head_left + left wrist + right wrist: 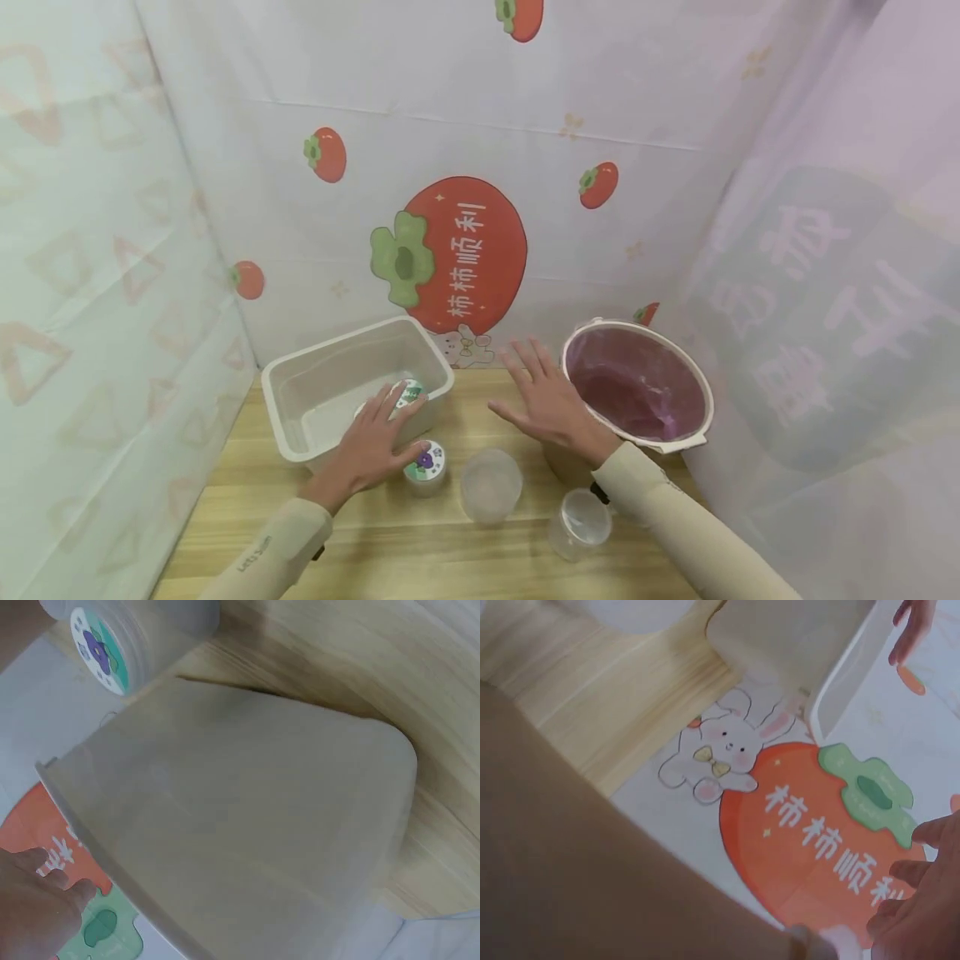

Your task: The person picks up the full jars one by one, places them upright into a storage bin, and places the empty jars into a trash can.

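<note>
My left hand point(371, 446) hovers over the near right corner of a white rectangular bin point(281, 417), its fingers extended. Behind those fingers a round green-and-white lid point(411, 392) shows in part inside the bin. Just below the left thumb stands a small clear jar point(425, 468) with a purple flower on its lid; the left wrist view shows this lid point(100, 651) beside the bin's outer wall point(255, 802). With fingers spread and holding nothing, my right hand point(546, 402) is raised beside the left rim of a purplish translucent bucket point(637, 379).
A translucent round container point(491, 486) sits on the wooden table point(420, 558) between the hands. Under the right forearm is a clear plastic cup point(582, 523). White printed cloth walls point(465, 125) enclose the table at the back and both sides.
</note>
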Motion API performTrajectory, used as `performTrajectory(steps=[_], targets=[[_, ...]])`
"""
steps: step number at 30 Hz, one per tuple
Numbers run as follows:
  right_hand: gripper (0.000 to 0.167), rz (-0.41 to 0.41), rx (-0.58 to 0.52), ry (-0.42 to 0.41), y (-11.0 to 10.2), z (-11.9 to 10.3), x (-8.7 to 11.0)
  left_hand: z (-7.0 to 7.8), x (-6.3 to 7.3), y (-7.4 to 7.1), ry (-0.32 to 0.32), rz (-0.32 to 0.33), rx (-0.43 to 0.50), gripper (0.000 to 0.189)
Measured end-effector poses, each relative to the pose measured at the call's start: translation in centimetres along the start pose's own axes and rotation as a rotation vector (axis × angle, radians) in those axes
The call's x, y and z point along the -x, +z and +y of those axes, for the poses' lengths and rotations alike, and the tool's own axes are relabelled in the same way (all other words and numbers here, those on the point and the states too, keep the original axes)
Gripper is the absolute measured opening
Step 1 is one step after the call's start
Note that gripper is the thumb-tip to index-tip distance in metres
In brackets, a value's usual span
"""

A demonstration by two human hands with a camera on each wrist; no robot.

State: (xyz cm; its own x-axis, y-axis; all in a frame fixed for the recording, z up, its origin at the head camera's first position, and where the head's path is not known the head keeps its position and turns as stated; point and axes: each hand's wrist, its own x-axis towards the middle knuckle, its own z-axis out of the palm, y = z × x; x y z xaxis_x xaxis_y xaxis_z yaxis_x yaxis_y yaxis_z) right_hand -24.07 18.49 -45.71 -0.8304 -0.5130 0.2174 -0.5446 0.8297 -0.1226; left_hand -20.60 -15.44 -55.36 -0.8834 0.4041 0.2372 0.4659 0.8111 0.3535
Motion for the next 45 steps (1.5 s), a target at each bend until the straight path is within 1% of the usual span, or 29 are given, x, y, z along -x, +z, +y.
performTrajectory(steps=[4, 6, 9, 12, 18, 23, 26, 29, 34, 38, 42, 45], targets=[[0.091, 0.05, 0.017, -0.02, -0.8, 1.3, 1.0, 1.0, 0.1, 0.4, 0.008, -0.006, 0.003, 0.081], [0.09, 0.057, 0.028, -0.01, -1.1, 1.9, 1.6, 1.4, 0.1, 0.7, 0.014, -0.013, 0.012, 0.081], [0.09, 0.059, 0.03, 0.025, -1.5, 2.9, 2.4, 1.9, 0.2, 1.1, 0.016, -0.035, 0.04, 0.082], [0.089, 0.061, 0.02, 0.061, -1.9, 3.9, 3.3, 2.3, 0.4, 1.7, 0.032, -0.036, 0.035, 0.082], [0.085, 0.105, 0.015, 0.099, -2.6, 5.7, 4.6, 2.7, 0.6, 2.6, 0.078, -0.017, -0.012, 0.083], [0.083, 0.104, -0.021, 0.18, -3.4, 7.5, 5.9, 3.3, 0.6, 3.2, 0.139, 0.003, -0.063, 0.083], [0.083, 0.103, -0.017, 0.22, -4.0, 9.0, 7.0, 3.7, 0.7, 3.7, 0.163, -0.004, -0.067, 0.084], [0.082, 0.12, -0.012, 0.257, -4.6, 10.7, 8.4, 4.0, 0.8, 4.3, 0.177, -0.012, -0.06, 0.084], [0.08, 0.126, -0.023, 0.325, -5.6, 12.8, 10.7, 3.7, 1.2, 5.4, 0.17, -0.002, -0.035, 0.084], [0.079, 0.109, -0.029, 0.354, -5.9, 14.2, 12.2, 3.0, 1.6, 6.3, 0.146, -0.001, -0.025, 0.085], [0.079, 0.1, -0.041, 0.379, -6.0, 15.4, 13.2, 2.4, 2.0, 7.0, 0.132, 0.015, -0.012, 0.086], [0.076, 0.12, -0.036, 0.382, -5.9, 16.5, 13.9, 1.9, 2.4, 7.4, 0.117, 0.01, -0.002, 0.088]])
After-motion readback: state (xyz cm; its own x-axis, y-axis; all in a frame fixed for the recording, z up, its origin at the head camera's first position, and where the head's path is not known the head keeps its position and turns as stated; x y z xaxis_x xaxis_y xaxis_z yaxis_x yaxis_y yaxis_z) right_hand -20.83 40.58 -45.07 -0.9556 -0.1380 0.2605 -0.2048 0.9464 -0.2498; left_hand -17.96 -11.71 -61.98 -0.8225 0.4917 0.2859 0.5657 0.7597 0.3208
